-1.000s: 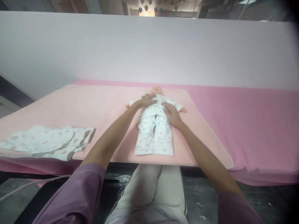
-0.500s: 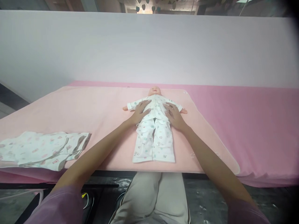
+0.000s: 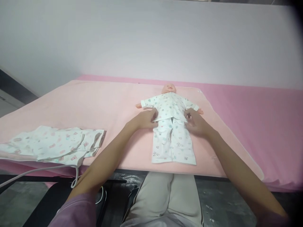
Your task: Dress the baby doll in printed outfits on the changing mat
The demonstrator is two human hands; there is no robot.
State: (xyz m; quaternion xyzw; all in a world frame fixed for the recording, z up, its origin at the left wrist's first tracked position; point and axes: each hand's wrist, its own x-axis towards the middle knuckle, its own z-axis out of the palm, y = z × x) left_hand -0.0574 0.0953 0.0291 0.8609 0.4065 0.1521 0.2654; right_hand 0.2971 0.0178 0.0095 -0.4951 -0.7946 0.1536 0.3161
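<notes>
A pink cloth is overlaid by a peach mat, on which a baby doll is laid on its back, arms outstretched. It would probably be found light, with a firm, smooth head; the trunk is best taken from both sides.

Printed garments, likely soft and limp, are laid at the mat's near left. The doll's legs are covered by printed trousers, spread flat; their thin fabric would be easily creased and is best gripped at the waistband. The long-sleeved top, lapped over that waistband, is judged equally soft and best pinched at the hem's side corners, since one-sided pulling could skew it.

Those corners are met by the left hand and the right hand. On each, the fingers are curled, with the thumb set apart below; whether fabric is pinched cannot be told.
</notes>
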